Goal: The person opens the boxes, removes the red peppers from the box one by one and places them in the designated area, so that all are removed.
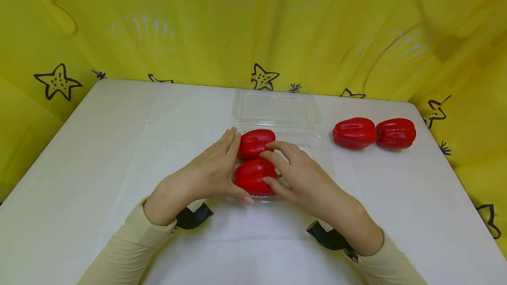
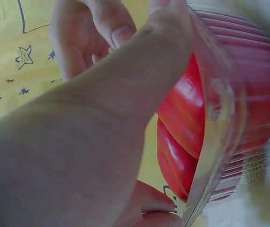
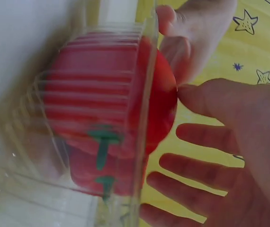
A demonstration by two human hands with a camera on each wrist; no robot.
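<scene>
L hand (image 1: 211,173), fingers straight, lies along L side of clear container (image 1: 318,144), prob. to steady it; R hand (image 1: 299,175), fingers spread, touches near pepper (image 1: 253,176), seated inside w/ far pepper (image 1: 253,142). Neither grips.

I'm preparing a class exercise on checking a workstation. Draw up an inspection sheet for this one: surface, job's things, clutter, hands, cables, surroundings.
Surface: flat white tabletop.
Job's things: clear plastic hinged container, its lid open on the far side; two glossy red bell peppers inside; two more red bell peppers on the tabletop, right of the container.
Clutter: nothing seen.
Hands: left hand, straight fingers along the container's left side; right hand, fingers spread, thumb at the nearer pepper inside.
Cables: nothing seen.
Surroundings: yellow fabric curtain printed with dark starfish and pale fish.
</scene>
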